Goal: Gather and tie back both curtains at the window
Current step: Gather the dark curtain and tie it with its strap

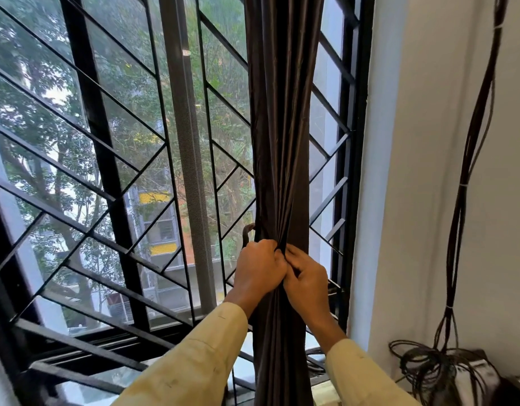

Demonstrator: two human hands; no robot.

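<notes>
A dark brown curtain point(282, 127) hung gathered into a narrow bunch at the right side of the window, in front of the black grille point(97, 127) and just left of the white wall point(428, 171). Both hands met on it at mid-height, touching each other. The left hand point(257, 269) had its fingers curled tight round the bunched folds from the left; the right hand point(307, 281) pinched the fabric with bent fingers from the right. A small dark loop point(248, 233) stuck out just above the left hand, at the curtain's left edge; what it belonged to could not be told. Pale yellow sleeves point(200, 356) covered both forearms. Dark cables point(469, 142) ran down the wall to a tangled coil point(428, 367) at the near right.
</notes>
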